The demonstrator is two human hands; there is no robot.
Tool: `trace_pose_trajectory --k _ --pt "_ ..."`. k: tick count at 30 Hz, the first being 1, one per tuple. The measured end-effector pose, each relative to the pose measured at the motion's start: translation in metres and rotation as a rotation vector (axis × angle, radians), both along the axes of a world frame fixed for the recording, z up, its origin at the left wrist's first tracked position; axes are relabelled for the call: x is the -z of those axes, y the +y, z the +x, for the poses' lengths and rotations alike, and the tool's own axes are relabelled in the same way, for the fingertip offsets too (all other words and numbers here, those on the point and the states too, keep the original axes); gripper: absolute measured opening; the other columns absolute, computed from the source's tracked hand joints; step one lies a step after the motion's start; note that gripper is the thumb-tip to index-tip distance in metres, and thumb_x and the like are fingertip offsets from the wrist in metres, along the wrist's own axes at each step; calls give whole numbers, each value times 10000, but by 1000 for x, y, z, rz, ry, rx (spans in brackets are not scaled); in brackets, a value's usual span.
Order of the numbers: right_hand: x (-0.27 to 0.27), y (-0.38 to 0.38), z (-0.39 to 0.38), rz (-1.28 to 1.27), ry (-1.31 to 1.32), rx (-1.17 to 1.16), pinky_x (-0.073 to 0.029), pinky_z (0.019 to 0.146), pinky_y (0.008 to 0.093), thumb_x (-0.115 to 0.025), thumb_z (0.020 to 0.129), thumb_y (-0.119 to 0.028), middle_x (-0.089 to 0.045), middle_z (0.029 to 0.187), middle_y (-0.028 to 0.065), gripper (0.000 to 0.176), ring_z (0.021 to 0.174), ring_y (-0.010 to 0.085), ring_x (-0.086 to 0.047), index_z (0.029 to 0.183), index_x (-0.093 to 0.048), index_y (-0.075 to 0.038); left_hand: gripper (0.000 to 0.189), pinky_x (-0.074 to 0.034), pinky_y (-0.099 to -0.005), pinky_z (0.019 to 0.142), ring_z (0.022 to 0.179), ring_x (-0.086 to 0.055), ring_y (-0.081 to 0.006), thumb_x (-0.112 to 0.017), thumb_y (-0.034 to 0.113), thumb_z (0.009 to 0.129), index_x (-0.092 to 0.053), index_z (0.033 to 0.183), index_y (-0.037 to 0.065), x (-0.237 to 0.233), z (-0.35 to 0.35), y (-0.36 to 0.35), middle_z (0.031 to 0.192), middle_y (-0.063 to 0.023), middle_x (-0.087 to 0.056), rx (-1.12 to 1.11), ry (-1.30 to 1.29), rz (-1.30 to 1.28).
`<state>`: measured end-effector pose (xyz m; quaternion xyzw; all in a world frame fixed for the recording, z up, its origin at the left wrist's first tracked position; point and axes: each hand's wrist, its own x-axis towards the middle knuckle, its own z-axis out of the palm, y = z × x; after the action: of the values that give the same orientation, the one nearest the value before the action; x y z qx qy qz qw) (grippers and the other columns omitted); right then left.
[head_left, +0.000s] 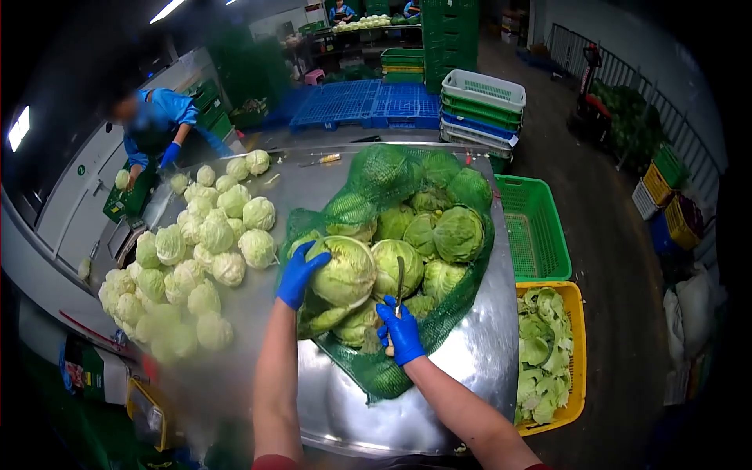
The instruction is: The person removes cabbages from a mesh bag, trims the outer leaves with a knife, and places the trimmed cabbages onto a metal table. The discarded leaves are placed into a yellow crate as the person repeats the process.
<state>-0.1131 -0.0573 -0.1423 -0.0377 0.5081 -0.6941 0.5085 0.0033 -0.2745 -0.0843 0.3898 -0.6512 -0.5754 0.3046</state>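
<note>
On the metal table [329, 423], an opened green mesh bag [462, 313] lies spread around several green cabbages [458, 233]. My left hand [301, 274], in a blue glove, grips the left side of a large cabbage [343, 271] at the bag's near left. In my right hand [401, 332], also gloved in blue, is a knife [400, 282], its wooden handle within closed fingers and its dark curved blade pointing up, close to the cabbages. A pile of paler cabbages [215, 233] covers the table's left side.
A yellow crate [578, 352] of loose leaves and a green crate [540, 227] stand along the table's right edge. Stacked crates [482, 98] and blue pallets [368, 104] are beyond. A co-worker [160, 113] in blue reaches in at the far left. Another knife [321, 160] lies at the back.
</note>
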Motion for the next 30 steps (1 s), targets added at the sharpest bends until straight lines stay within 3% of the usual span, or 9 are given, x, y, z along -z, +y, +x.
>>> trace_pose_trajectory --k 4,5,9,14,21,24,26,28,30 --pt "-4 -11 -2 -8 -101 -70 -342 383 247 -722 874 -285 -572 694 -15 439 457 87 -477 1264 -553 -176 701 -459 -356 965 1103 -572 -238 -794 242 762 -473 1318 -38 -7 2 17 1225 -159 -580 1 28 -23" --pt "-16 -7 -4 4 -216 -152 -348 387 265 -730 864 -277 -527 689 -8 313 468 95 -481 1077 -565 -117 703 -456 -361 971 1111 -566 -241 -801 221 754 -467 1317 -36 -10 4 28 1230 -158 -574 -12 28 -76" --pt "7 -1 4 -91 -66 -74 -347 390 270 -728 866 -247 -473 568 7 233 444 98 -453 893 -547 -101 799 -428 -378 1014 1165 -524 -258 -854 204 684 -440 1333 -12 -18 4 64 1263 -157 -529 -34 44 -282" --pt "-36 72 -10 -40 140 -140 -369 402 263 -747 846 -238 -520 547 15 284 433 95 -475 718 -545 -85 884 -398 -391 1046 1201 -495 -261 -865 216 643 -412 1372 3 -48 7 154 1302 -140 -495 -100 152 -302" --pt "-84 215 -67 172 338 -132 -387 432 233 -810 791 -254 -561 606 -35 269 465 36 -455 940 -702 -58 1016 -366 -396 1079 1264 -433 -264 -884 237 629 -333 1459 35 -24 -5 294 1354 -112 -403 48 208 -100" --pt "-57 271 -86 300 528 -216 -410 441 262 -797 793 -311 -585 596 -12 272 453 57 -466 905 -715 -77 1033 -366 -395 1094 1265 -433 -262 -873 161 659 -249 1475 52 28 -13 341 1390 -115 -385 141 233 113" --pt "-8 297 -91 421 749 -285 -466 512 306 -788 791 -325 -626 626 28 282 517 97 -531 881 -716 -67 990 -382 -387 1078 1256 -435 -248 -866 153 673 -258 1447 54 66 -17 365 1379 -122 -389 133 95 121" --pt "12 312 -85 524 788 -344 -508 613 334 -777 792 -318 -675 750 70 315 670 135 -603 944 -703 -51 929 -395 -373 1060 1243 -438 -236 -855 146 693 -273 1411 59 110 -18 381 1362 -128 -393 157 54 383" --pt "34 325 -68 278 502 -28 -520 663 336 -761 807 -311 -676 930 114 348 816 143 -615 1006 -676 -39 908 -405 -363 1046 1229 -445 -233 -851 132 699 -267 1391 60 110 -23 391 1335 -132 -402 140 89 310"
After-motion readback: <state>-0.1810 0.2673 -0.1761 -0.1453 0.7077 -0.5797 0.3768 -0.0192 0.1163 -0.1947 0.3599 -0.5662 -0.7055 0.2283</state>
